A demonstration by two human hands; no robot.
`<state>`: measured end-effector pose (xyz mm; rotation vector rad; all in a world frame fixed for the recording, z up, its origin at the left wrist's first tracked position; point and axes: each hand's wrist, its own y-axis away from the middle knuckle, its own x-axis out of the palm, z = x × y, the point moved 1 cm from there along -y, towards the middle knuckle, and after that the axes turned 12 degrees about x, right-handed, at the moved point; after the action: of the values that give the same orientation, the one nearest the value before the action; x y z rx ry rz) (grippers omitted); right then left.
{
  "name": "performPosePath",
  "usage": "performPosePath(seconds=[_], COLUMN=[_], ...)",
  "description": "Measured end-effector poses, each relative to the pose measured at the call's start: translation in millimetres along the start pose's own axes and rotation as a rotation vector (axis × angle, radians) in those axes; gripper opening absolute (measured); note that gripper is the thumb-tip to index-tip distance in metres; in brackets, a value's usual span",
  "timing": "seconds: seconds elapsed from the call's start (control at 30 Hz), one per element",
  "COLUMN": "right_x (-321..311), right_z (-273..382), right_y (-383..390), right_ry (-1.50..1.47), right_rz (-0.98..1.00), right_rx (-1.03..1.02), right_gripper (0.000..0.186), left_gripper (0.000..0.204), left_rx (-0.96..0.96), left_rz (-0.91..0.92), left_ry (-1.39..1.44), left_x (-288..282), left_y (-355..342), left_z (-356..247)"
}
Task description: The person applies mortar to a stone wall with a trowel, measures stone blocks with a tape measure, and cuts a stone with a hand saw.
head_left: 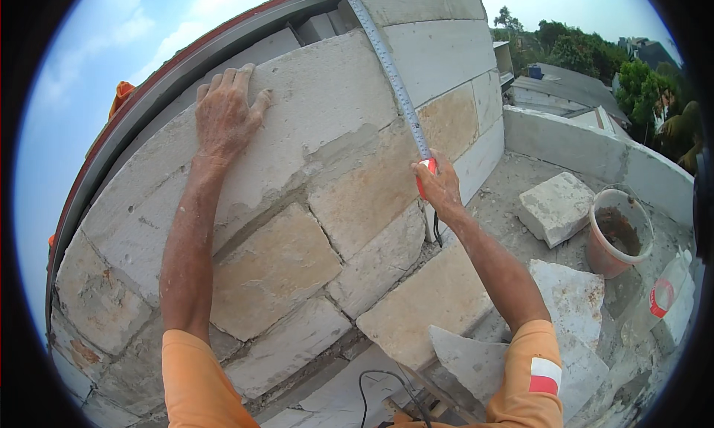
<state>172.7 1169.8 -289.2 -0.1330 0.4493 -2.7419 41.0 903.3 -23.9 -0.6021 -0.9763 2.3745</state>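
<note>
My left hand (228, 116) lies open on the upper pale block (312, 93) of the wall, its fingertips near the top edge and thumb apart. My right hand (444, 179) grips a red tape measure (424, 178) with a black strap hanging below it. The silver blade (394, 82) runs up from the case across the blockwork to the top, beside a narrower stack of blocks (439, 56) on the right. Grey mortar joints and tan-stained blocks (271, 272) show beneath my left hand.
A loose block (554, 208), a dirty bucket (613, 261) and a plastic bottle (673, 287) stand at the right, inside a low parapet (580, 138). Broken block pieces (468, 361) and a black cable (387, 372) lie below. A roof edge (171, 56) runs along the wall top.
</note>
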Motion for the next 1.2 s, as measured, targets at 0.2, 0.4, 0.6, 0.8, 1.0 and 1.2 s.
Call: performPosePath(seconds=[0.2,0.4,0.6,0.8,1.0,1.2], right_x=[3,1,5,8,8,5], right_z=[-10,-4,-7,-10,-1,-4], right_y=[-6,-5,-8,-9,-2,-7], right_ry=[-0.014,-0.015,0.028,-0.002,0.023,0.055], right_rz=[0.010,0.040,-0.019,-0.035,0.009,-0.101], right_rx=[-0.004,-0.006,-0.069,-0.070,-0.010,-0.144], right_gripper=[0.060,0.056,0.057,0.059,0.062,0.058], left_gripper=[0.051,0.051,0.052,0.054,0.053,0.052], left_rx=[-0.004,-0.008,-0.023,-0.037,-0.020,-0.015], left_rz=[0.009,0.021,0.038,0.046,0.038,0.029], left_ry=[-0.012,-0.013,-0.031,-0.033,-0.028,-0.032], left_x=[1,0,3,4,3,3], left_y=[2,0,1,0,1,0], left_z=[0,1,2,1,3,2])
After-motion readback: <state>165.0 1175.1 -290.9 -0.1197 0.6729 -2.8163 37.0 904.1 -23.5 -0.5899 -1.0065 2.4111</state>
